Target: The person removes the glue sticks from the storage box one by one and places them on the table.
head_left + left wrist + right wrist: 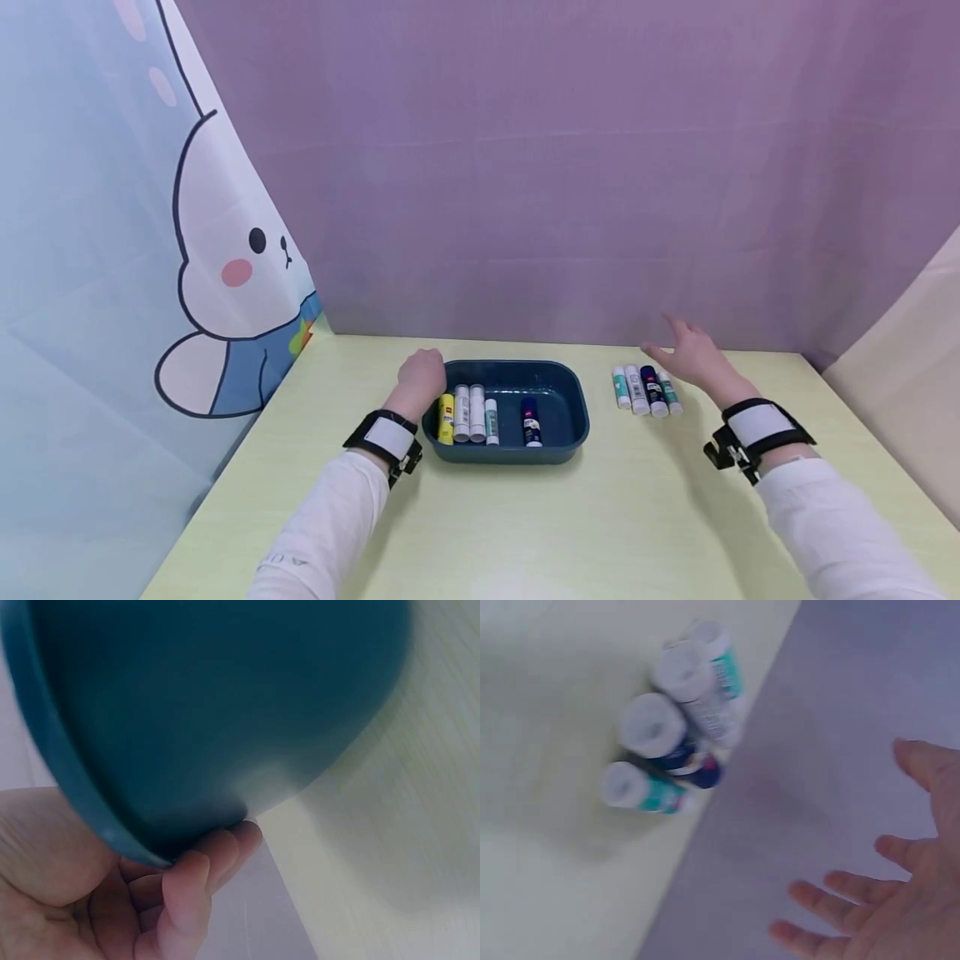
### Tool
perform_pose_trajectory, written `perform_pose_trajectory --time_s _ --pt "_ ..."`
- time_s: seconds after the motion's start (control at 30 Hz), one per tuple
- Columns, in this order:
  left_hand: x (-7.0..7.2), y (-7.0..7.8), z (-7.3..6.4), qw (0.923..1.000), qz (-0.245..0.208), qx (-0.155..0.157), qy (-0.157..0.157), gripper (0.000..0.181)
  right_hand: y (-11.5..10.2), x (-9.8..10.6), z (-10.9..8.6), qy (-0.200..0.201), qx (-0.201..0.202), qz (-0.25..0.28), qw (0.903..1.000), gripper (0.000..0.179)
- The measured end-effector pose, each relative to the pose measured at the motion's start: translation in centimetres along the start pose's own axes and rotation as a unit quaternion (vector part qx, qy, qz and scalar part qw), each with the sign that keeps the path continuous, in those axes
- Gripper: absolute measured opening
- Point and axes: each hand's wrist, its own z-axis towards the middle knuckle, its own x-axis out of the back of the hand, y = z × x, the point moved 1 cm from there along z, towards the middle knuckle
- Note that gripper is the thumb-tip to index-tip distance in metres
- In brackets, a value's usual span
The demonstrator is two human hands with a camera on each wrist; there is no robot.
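Observation:
My left hand (422,379) holds the far left corner of a dark blue plastic tray (506,455). In the left wrist view its fingers (187,889) curl against the outside of the tray's rim (82,784). At the tray's left end lie a yellow glue stick (446,419), two white glue sticks (477,414) and a small white-and-green one (491,422). A navy glue stick (531,423) lies apart, nearer the middle. My right hand (693,358), fingers spread and holding nothing, hovers beside a row of several glue sticks (635,390) on the table.
The pale yellow-green table (600,533) carries the tray and the row. A purple cloth (570,183) hangs along the far edge. To the left is a printed blue curtain (90,358), to the right a whitish cloth (915,358).

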Motion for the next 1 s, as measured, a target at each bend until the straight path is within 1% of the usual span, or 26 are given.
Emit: perform_pose_trajectory --time_s 0.07,0.13,0.3,0.5,0.63,0.73,0.87,1.0 --pt "0.0 0.0 0.0 1.0000 0.001 0.000 0.000 0.018 -0.9 0.5 -0.1 0.019 0.008 -0.005 0.9998 0.088" --pt "0.0 0.0 0.0 1.0000 0.001 -0.001 0.000 0.018 -1.8 1.0 -0.2 0.030 0.010 -0.016 0.9994 0.088" --pt "0.0 0.0 0.1 1.0000 -0.001 -0.004 0.004 0.017 -4.5 2.1 -0.9 0.048 0.016 -0.036 0.9981 0.088" --pt "-0.1 0.0 0.1 1.0000 -0.005 -0.001 0.005 0.016 -7.6 2.5 -2.0 0.069 0.042 -0.029 0.9963 0.087" --pt "-0.1 0.1 0.1 1.0000 -0.005 -0.001 0.006 0.016 -9.5 2.3 -2.7 0.074 0.059 -0.021 0.9953 0.087" --pt "-0.1 0.2 0.1 1.0000 -0.003 -0.002 0.007 0.017 -10.7 1.8 -3.1 0.068 0.068 -0.019 0.9952 0.088" --pt "-0.2 0.2 0.2 1.0000 -0.001 -0.002 0.010 0.016 -11.9 0.7 -3.4 0.057 0.081 -0.027 0.9947 0.090" --pt "-0.1 0.2 0.2 0.9999 0.001 -0.003 0.012 0.016 -12.8 -0.7 -3.4 0.048 0.098 -0.022 0.9938 0.090"
